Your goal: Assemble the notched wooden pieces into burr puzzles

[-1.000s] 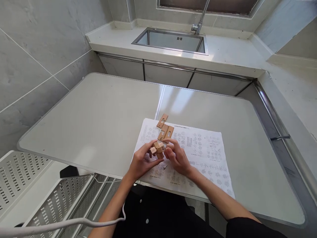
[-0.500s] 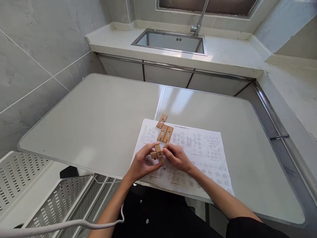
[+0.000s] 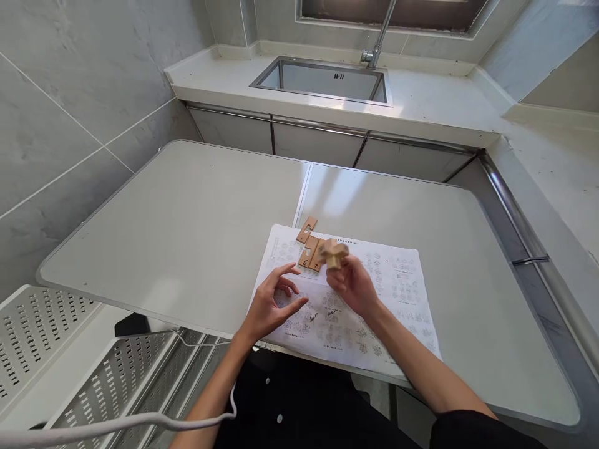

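Right hand [image 3: 356,287]: raised just above the sheet, fingertips pinched on the wooden block cluster [image 3: 335,252]; firm hold from below and the near side.
Wooden block cluster: short bars crossed into a knot, clear of the table, at the far tip of the right hand, just right of the flat pieces.
Left hand [image 3: 270,304]: fingers spread and loosely curled, nothing in them; hovers low over the near-left part of the instruction sheet [image 3: 393,293]. Contact with the paper: cannot tell.
Flat slotted pieces [image 3: 311,254]: two lie side by side on the sheet's far edge; a third [image 3: 306,229] lies just beyond, partly off the paper.
Table [image 3: 187,218]: pale grey, sheet at its near middle.
Far: sink [image 3: 318,95] in the counter, faucet [image 3: 377,38] behind it.
Near left: perforated rack [image 3: 70,349], white cable [image 3: 140,422].
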`<state>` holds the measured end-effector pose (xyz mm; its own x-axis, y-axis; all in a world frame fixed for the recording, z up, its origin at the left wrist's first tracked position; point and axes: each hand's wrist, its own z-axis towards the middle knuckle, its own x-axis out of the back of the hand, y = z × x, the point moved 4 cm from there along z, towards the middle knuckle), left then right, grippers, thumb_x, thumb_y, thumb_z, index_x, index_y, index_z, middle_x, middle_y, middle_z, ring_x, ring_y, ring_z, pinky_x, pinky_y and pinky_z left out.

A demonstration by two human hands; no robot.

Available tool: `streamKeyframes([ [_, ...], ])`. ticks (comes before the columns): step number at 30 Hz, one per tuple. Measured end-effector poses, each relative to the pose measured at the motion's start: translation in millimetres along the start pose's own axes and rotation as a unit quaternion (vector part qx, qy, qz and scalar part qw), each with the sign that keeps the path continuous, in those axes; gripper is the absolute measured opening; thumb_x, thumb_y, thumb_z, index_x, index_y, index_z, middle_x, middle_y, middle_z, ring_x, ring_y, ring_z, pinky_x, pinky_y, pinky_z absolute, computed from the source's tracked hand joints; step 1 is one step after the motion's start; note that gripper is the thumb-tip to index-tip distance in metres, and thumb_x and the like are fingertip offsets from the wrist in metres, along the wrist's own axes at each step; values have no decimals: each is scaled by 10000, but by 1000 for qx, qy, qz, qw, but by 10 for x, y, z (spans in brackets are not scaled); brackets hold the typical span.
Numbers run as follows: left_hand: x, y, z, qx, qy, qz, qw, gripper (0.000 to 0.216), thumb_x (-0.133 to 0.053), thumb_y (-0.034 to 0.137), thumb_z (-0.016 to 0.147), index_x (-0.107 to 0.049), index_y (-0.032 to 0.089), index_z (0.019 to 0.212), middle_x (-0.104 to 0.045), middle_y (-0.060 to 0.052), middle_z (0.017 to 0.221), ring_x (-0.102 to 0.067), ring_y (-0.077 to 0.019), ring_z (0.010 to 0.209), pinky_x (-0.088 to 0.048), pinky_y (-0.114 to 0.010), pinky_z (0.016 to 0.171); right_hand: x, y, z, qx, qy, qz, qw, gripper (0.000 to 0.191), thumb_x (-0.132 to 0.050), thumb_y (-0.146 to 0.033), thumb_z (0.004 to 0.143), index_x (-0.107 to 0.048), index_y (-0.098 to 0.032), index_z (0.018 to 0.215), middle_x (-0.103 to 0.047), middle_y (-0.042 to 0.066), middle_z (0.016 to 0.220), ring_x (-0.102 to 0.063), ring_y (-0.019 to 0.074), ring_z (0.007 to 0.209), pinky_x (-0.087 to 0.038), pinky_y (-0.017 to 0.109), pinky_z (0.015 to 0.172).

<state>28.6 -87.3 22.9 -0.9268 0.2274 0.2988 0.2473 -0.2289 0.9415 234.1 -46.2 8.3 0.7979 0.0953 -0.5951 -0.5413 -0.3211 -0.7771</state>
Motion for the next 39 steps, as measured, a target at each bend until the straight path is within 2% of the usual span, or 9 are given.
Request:
streamKeyframes([
  [4, 4, 30, 15, 10, -4, 15, 1000, 559, -776, 360, 932, -551, 272, 1437, -687, -70, 1251, -701, -130, 835, -615, -308, 846, 178, -257, 68, 40, 67, 111, 991, 245, -631, -388, 977, -539, -224, 821, -407, -77, 652, -295, 58, 428, -354, 180, 408],
  [7, 11, 48, 20, 13, -7, 17, 1000, 489, -764, 370, 939, -589, 257, 1382, -694, -65, 1211, -694, -135, 827, -613, -312, 843, 380, -378, 98, 88, 147, 149, 974, 229, -642, -358, 1008, -560, -215, 849, -463, -74, 692, -328, 36, 424, -361, 146, 392],
  [11, 16, 41, 16, 17, -11, 21, 1000, 443, -760, 371, 943, -609, 258, 1344, -693, -55, 1196, -689, -136, 839, -605, -313, 844, 632, -457, 92, 157, 252, 164, 941, 236, -607, -332, 1050, -579, -197, 858, -507, -67, 709, -394, 21, 445, -391, 121, 414],
  [18, 9, 44, 16, 15, -18, 20, 1000, 386, -740, 358, 960, -624, 255, 1314, -693, -52, 1187, -683, -136, 838, -606, -314, 834, 872, -527, 56, 191, 347, 159, 904, 323, -467, -386, 1119, -547, -211, 859, -535, -49, 723, -481, 45, 486, -473, 143, 464],
  [25, -3, 29, 14, 13, -24, 23, 999, 364, -731, 355, 968, -627, 258, 1303, -692, -51, 1183, -676, -138, 847, -606, -315, 829, 957, -530, 83, 185, 356, 168, 900, 380, -327, -325, 1146, -535, -199, 855, -531, -41, 723, -485, 42, 488, -463, 135, 459],
  [31, -1, 41, 15, 12, -27, 26, 999, 352, -712, 377, 980, -629, 247, 1296, -695, -64, 1183, -669, -144, 846, -606, -326, 833, 988, -525, 88, 184, 347, 158, 906, 337, -525, -460, 1077, -506, -225, 837, -525, -50, 716, -475, 57, 481, -463, 158, 444],
  [36, 5, 74, 28, 9, -24, 28, 999, 334, -709, 372, 977, -641, 239, 1276, -705, -63, 1162, -675, -144, 833, -611, -318, 819, 985, -529, 84, 180, 346, 154, 908, 326, -500, -442, 1076, -510, -227, 832, -529, -49, 710, -467, 57, 473, -446, 165, 437],
  [39, 4, 82, 31, 9, -21, 35, 999, 329, -707, 374, 975, -646, 240, 1269, -712, -60, 1154, -688, -145, 830, -613, -311, 814, 908, -497, 80, 174, 332, 139, 917, 307, -580, -456, 1033, -524, -228, 835, -530, -56, 707, -454, 58, 468, -451, 179, 447],
])
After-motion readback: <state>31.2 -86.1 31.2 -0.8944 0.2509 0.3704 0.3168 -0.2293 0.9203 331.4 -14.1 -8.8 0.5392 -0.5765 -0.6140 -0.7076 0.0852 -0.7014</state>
